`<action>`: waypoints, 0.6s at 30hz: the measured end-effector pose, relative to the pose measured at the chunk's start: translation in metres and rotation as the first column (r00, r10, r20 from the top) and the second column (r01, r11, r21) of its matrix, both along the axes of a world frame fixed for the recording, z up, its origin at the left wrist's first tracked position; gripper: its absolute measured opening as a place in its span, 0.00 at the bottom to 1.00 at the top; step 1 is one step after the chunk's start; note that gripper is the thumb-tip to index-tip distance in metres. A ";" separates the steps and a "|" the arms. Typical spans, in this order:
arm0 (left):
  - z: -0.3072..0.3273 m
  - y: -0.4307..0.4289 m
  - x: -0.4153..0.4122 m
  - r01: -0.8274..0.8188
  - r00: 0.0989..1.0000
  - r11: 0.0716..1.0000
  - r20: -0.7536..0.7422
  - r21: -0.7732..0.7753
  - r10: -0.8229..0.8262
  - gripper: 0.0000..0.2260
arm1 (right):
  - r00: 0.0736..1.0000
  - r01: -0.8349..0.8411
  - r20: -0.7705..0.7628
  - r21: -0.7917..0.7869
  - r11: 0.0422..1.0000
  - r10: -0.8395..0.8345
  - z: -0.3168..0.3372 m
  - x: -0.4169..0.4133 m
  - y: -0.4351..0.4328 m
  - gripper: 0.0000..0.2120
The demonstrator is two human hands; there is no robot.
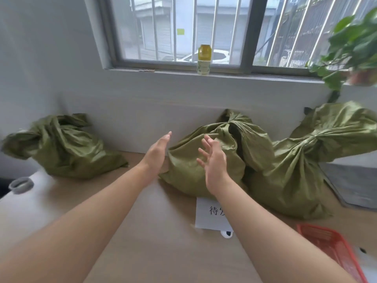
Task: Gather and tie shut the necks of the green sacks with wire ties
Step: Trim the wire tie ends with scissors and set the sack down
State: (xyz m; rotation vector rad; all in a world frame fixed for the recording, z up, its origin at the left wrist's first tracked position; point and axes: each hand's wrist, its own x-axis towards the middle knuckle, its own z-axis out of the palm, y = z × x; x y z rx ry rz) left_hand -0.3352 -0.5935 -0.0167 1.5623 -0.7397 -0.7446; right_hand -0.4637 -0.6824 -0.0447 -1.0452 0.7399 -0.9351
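On the desk [153,242]: three green sacks, two hands.
At 9 o'clock the left sack [67,152], blurred; at centre the middle sack [183,172], neck gaping; at 3 o'clock the right sack [295,170], cinched, cut off. Flanking the middle sack, left hand [157,152] and right hand [214,160], fingers straight, empty; contact unclear.

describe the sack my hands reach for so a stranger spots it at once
Find the barred window with a yellow bottle on its sill. Straight below, on the wooden table, the middle sack of three green ones sits beyond the open left hand and right hand. Unlike the cinched right sack, its neck gapes dark.
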 end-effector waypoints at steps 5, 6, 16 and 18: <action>-0.001 0.097 0.028 -0.131 0.991 0.991 0.005 0.006 0.131 0.21 | 0.986 -0.153 -0.052 0.063 0.986 0.157 0.001 0.045 0.073 0.29; 0.000 0.117 0.036 -0.151 0.988 0.988 0.012 0.006 0.151 0.21 | 0.981 -0.178 -0.062 0.068 0.982 0.182 0.002 0.056 0.090 0.29; 0.018 0.258 0.156 -0.255 0.965 0.966 -0.074 -0.047 0.251 0.21 | 0.957 -0.274 -0.106 -0.035 0.961 0.269 0.028 0.174 0.230 0.33; 0.017 0.281 0.182 -0.260 0.962 0.965 -0.094 -0.033 0.256 0.20 | 0.957 -0.270 -0.123 -0.034 0.962 0.264 0.026 0.198 0.250 0.32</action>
